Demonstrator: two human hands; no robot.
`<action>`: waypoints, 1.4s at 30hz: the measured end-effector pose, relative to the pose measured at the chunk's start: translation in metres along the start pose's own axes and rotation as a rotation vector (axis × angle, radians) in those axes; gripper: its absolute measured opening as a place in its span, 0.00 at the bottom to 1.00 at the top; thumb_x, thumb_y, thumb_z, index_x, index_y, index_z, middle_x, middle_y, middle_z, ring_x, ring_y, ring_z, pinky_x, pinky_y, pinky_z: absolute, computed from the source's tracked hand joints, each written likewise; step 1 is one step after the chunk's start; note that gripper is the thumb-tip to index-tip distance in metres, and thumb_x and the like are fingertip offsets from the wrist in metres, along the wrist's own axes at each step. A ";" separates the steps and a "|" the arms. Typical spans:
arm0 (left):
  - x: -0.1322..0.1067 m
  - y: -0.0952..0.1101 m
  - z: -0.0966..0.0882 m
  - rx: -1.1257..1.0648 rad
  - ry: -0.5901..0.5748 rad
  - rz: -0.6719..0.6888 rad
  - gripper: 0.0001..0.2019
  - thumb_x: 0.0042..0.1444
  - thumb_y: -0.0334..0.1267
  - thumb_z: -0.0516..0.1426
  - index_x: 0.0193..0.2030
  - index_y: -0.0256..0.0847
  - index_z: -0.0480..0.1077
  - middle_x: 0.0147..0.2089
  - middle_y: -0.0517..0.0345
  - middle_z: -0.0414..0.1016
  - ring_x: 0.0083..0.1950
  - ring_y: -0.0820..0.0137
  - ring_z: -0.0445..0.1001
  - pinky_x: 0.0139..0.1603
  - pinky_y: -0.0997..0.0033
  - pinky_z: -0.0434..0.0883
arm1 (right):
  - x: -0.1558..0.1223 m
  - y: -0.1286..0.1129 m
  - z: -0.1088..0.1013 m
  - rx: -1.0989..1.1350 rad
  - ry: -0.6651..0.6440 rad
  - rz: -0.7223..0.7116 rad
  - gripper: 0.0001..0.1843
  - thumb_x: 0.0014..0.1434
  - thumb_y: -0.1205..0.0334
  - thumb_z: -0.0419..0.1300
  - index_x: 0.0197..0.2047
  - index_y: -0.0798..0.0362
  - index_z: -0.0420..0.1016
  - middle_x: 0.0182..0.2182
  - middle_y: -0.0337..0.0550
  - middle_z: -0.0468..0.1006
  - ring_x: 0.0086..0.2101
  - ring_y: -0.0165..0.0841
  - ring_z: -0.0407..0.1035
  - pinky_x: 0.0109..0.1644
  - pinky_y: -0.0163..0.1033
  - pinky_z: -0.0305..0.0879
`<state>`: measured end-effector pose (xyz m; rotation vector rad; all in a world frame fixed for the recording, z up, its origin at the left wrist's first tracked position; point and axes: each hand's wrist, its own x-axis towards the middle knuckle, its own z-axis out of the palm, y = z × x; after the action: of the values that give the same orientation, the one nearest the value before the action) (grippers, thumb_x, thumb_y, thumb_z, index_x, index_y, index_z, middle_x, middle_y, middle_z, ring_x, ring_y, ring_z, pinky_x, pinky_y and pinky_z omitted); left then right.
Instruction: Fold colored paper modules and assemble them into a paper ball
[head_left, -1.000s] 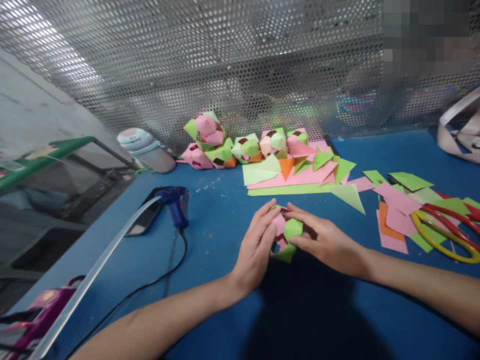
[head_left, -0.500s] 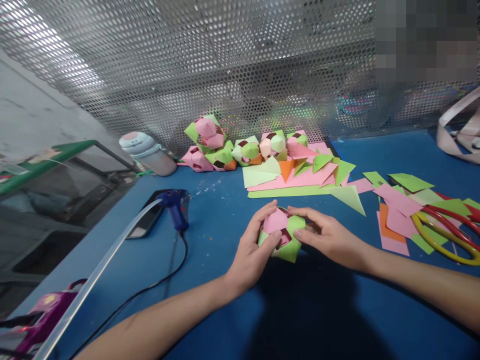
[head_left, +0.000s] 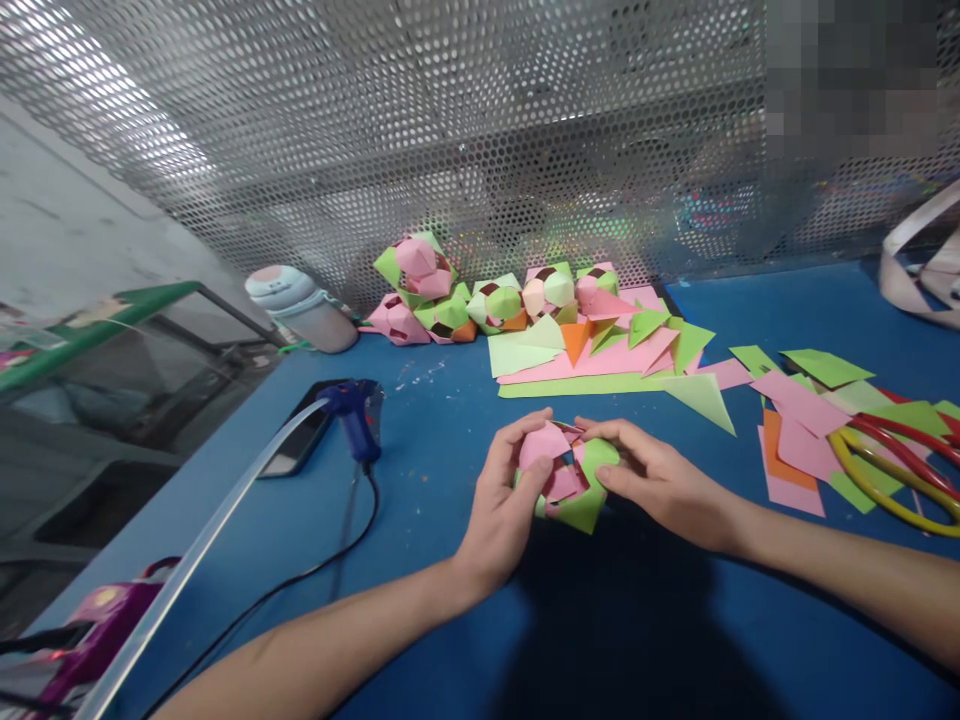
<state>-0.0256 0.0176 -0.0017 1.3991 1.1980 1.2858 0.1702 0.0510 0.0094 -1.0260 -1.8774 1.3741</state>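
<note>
A pink and green folded-paper ball (head_left: 583, 508) is held between both hands above the blue table. My left hand (head_left: 499, 505) is closed round its left side, with the thumb pressed on the pink front panels. At the right, my right hand (head_left: 651, 478) grips a green panel between thumb and fingers. Gaps between the panels show the ball's hollow inside. Its underside and the fingertips behind it are hidden. Beyond the hands lie pink, green and orange paper pieces (head_left: 600, 368), and finished-looking paper balls (head_left: 420, 270) stand in a row against the perforated metal screen.
A blue glue gun (head_left: 358, 425) with a long clear glue stick and black cord rests by a phone (head_left: 296, 450) at the left. Behind them leans a pale bottle (head_left: 304, 312). Yellow-handled scissors (head_left: 862, 480), red handles (head_left: 911, 452) and paper scraps (head_left: 806, 430) lie at the right.
The paper ball has turned slightly in my hands, and the gap between its front panels looks wider. My right hand has shifted a little to the right with its green panel.
</note>
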 end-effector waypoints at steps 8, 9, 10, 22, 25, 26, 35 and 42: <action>0.000 0.000 -0.002 0.075 -0.029 0.049 0.13 0.61 0.37 0.54 0.53 0.47 0.67 0.63 0.54 0.63 0.64 0.61 0.61 0.64 0.61 0.58 | 0.001 0.001 0.002 0.062 -0.034 0.002 0.23 0.62 0.54 0.55 0.60 0.48 0.63 0.63 0.45 0.61 0.58 0.41 0.61 0.60 0.48 0.62; 0.000 0.001 -0.002 0.080 -0.037 0.053 0.13 0.61 0.37 0.54 0.53 0.47 0.68 0.63 0.54 0.63 0.64 0.62 0.61 0.64 0.61 0.57 | 0.002 0.001 0.002 0.063 -0.038 0.004 0.23 0.62 0.53 0.55 0.60 0.48 0.63 0.64 0.45 0.60 0.60 0.41 0.60 0.61 0.47 0.61; 0.000 0.001 -0.002 0.082 -0.042 0.053 0.13 0.61 0.37 0.54 0.53 0.47 0.68 0.63 0.55 0.63 0.64 0.62 0.60 0.64 0.62 0.57 | 0.002 0.001 0.003 0.061 -0.037 0.006 0.24 0.62 0.52 0.55 0.60 0.48 0.63 0.65 0.45 0.59 0.61 0.40 0.58 0.61 0.46 0.60; 0.000 0.001 0.002 0.025 -0.001 -0.005 0.11 0.65 0.41 0.49 0.50 0.47 0.69 0.62 0.56 0.64 0.63 0.65 0.61 0.64 0.63 0.58 | 0.003 0.005 0.004 0.077 -0.016 -0.008 0.24 0.60 0.50 0.58 0.59 0.45 0.67 0.65 0.43 0.59 0.61 0.39 0.59 0.62 0.43 0.60; 0.000 0.001 0.002 0.013 -0.009 -0.008 0.11 0.65 0.41 0.49 0.50 0.46 0.68 0.62 0.55 0.64 0.63 0.64 0.62 0.63 0.62 0.58 | 0.003 0.004 0.001 0.049 -0.035 -0.045 0.24 0.59 0.50 0.60 0.57 0.46 0.70 0.64 0.45 0.60 0.62 0.41 0.56 0.62 0.45 0.59; 0.000 0.000 0.001 0.009 -0.013 -0.005 0.11 0.65 0.40 0.49 0.50 0.46 0.68 0.62 0.55 0.63 0.63 0.64 0.61 0.63 0.62 0.58 | 0.003 0.004 0.001 0.038 -0.039 -0.058 0.24 0.58 0.50 0.60 0.56 0.46 0.71 0.64 0.45 0.61 0.63 0.41 0.54 0.62 0.45 0.59; 0.001 0.003 0.000 0.086 -0.047 0.050 0.13 0.65 0.40 0.49 0.53 0.47 0.68 0.62 0.55 0.64 0.65 0.64 0.60 0.66 0.62 0.55 | 0.003 0.000 0.001 0.025 -0.003 -0.038 0.23 0.58 0.52 0.60 0.56 0.46 0.71 0.64 0.45 0.61 0.62 0.40 0.57 0.60 0.43 0.62; 0.002 0.005 0.000 -0.025 0.028 -0.078 0.15 0.63 0.44 0.50 0.53 0.46 0.68 0.61 0.54 0.67 0.60 0.61 0.66 0.60 0.60 0.64 | 0.001 -0.001 0.002 0.079 0.011 -0.014 0.23 0.60 0.52 0.59 0.57 0.48 0.69 0.64 0.44 0.60 0.60 0.39 0.60 0.59 0.42 0.64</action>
<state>-0.0248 0.0192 0.0035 1.3077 1.2393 1.2650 0.1673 0.0506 0.0101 -0.9776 -1.8044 1.4193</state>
